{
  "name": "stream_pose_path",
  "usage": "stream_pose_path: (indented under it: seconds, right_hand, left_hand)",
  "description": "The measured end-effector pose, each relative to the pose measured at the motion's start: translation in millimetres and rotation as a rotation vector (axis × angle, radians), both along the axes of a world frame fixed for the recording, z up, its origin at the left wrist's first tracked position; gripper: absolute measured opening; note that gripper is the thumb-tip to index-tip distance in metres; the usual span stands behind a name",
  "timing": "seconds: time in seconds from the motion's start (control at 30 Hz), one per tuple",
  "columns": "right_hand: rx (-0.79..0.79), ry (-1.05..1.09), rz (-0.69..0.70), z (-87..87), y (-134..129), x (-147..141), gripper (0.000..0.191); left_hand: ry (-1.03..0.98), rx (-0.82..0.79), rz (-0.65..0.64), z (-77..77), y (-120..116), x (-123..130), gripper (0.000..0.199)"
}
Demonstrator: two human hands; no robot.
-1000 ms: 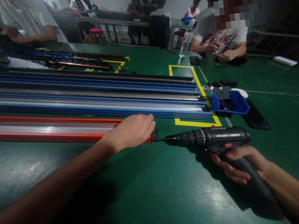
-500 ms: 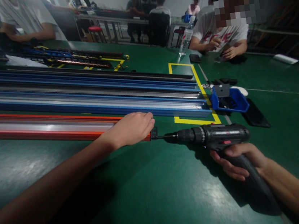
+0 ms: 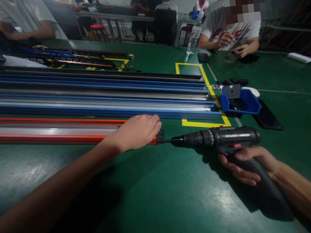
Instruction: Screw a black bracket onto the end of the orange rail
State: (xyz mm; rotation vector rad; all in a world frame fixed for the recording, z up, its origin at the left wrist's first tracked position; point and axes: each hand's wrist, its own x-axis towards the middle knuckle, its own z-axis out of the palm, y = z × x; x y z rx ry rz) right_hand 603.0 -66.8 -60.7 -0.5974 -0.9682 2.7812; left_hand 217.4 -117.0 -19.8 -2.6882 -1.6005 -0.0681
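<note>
My left hand (image 3: 139, 131) is closed over the right end of a long orange rail (image 3: 61, 132) lying on the green table. A small black end piece (image 3: 160, 136) sits at the rail's tip, just beyond my fingers. My right hand (image 3: 244, 168) is wrapped round the grip of a black power drill (image 3: 234, 137), which lies sideways with its bit (image 3: 172, 140) pointing left. The bit's tip reaches the black end piece; whether it sits in a screw is too small to tell.
Several blue and black rails (image 3: 142, 97) lie behind the orange one. A blue bin (image 3: 240, 102) with black parts, a dark flat object (image 3: 267, 118) and a water bottle (image 3: 195, 38) stand beyond. A person (image 3: 231, 39) sits across the table.
My hands, the drill and the rail hold nearly the same places. The view has shifted slightly, and the hands of the person across the table have moved a little.
</note>
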Motion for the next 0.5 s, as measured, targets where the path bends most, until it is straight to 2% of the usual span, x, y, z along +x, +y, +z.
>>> stream_pose_path:
  seconds: [0.27, 0.5]
  right_hand:
    - [0.040, 0.058, 0.042, -3.0, 4.1, 0.5, 0.030]
    - [0.053, 0.058, 0.046, -0.4, 2.8, -3.1, 0.029]
  left_hand:
    - [-0.192, -0.119, 0.131, 5.3, 1.0, 1.2, 0.038]
    - [-0.191, -0.116, 0.140, 6.9, -0.1, 2.7, 0.037]
